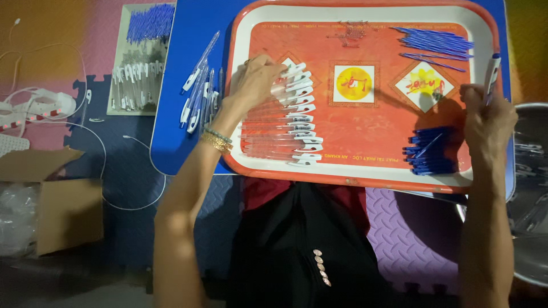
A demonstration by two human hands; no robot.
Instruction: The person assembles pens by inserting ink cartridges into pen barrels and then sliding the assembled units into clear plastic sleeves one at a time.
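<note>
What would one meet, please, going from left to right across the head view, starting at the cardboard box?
Cardboard box → assembled pens on the blue table → left hand → row of clear pen barrels → blue caps → right hand → metal basin.

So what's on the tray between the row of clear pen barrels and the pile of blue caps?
In the head view, only bare orange tray separates the barrels from the caps.

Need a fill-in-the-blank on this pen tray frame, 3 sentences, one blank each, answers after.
1. The left hand rests on the row of clear pen barrels with white clips, lying in the ____ tray.
2. The right hand holds up one ____ at the tray's right edge.
3. The blue refills lie in the tray's far ____ corner.

Missing words: red; pen; right
</note>
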